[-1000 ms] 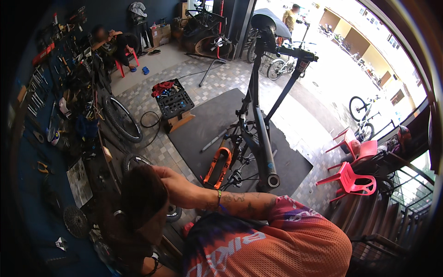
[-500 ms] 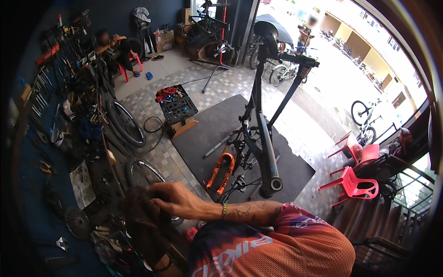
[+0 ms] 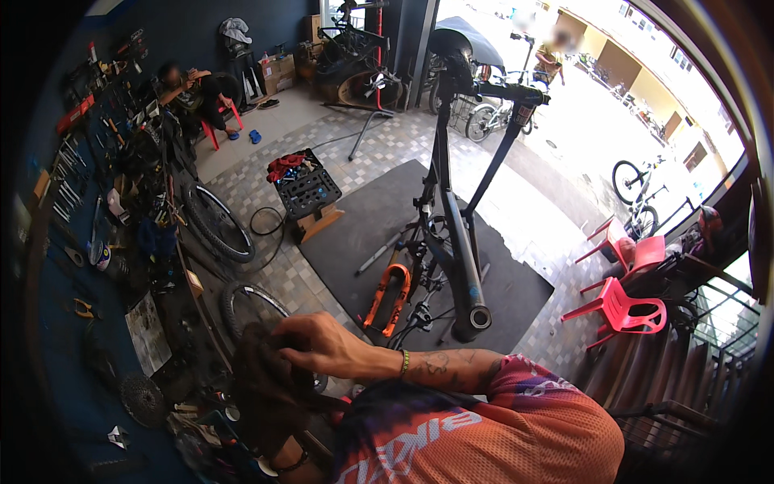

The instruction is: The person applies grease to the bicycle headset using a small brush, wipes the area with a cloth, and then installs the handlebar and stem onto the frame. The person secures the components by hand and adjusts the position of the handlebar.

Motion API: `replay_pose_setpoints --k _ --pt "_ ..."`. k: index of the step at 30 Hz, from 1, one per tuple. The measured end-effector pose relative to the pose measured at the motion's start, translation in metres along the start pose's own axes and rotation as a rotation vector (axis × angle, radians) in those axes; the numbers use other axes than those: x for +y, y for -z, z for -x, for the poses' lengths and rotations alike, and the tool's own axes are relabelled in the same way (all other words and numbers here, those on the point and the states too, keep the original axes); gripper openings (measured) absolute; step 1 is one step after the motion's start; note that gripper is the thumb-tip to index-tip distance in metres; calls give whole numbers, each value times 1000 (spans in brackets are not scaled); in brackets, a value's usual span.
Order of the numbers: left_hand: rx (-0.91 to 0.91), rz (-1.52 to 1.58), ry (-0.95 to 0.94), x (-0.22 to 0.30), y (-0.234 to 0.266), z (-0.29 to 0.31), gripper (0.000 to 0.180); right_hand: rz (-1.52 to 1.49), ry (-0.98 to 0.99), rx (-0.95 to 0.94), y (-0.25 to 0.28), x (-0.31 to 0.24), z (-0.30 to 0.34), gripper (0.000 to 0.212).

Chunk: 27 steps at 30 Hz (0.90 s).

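Observation:
My right hand (image 3: 326, 345) reaches across in front of my chest, its fingers closed on a dark brown cloth (image 3: 266, 391). The cloth hangs down in loose folds at the lower left. Below it shows my left wrist (image 3: 292, 461) with a dark bracelet; the cloth and shadow hide the left hand's fingers. Ahead of me a black bicycle frame (image 3: 462, 258) is held up, its open round tube end toward me. On the dark mat (image 3: 387, 206) beneath lies an orange suspension fork (image 3: 389, 300), apart from both hands.
A tool wall (image 3: 68, 266) and cluttered bench run along the left, with bicycle wheels (image 3: 218, 222) leaning there. An open tool case (image 3: 309, 194) stands beyond. Red plastic chairs (image 3: 617, 310) stand at right. A seated person (image 3: 197, 97) is at the far left.
My right hand and the cloth have shifted slightly right. The view has turned a little. Outside, the standing person has moved right.

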<state>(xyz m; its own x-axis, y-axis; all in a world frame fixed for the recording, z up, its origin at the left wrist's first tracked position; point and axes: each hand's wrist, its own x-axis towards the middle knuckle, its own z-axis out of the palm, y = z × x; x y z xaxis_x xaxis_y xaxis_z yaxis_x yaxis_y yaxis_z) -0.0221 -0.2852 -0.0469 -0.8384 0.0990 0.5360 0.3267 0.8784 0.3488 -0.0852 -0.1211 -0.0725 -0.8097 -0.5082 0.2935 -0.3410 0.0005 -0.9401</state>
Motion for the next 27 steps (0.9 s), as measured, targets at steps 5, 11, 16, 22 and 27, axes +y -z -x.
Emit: replay_pose_setpoints --k 5,11,16,22,27 --pt "4 -126 -59 -14 -12 13 59 105 129 -2 4 -2 4 31" --pt "65 -52 -60 -6 -11 7 55 51 -21 109 5 -3 4 31" --pt "-41 320 127 -2 -7 8 53 157 14 -38 15 0 -2 35" --pt "82 12 -179 -1 2 -1 49 41 52 -105 15 -4 -7 36" --pt "68 61 -18 -8 -1 5 47 -255 -201 -43 -4 5 -2 39"
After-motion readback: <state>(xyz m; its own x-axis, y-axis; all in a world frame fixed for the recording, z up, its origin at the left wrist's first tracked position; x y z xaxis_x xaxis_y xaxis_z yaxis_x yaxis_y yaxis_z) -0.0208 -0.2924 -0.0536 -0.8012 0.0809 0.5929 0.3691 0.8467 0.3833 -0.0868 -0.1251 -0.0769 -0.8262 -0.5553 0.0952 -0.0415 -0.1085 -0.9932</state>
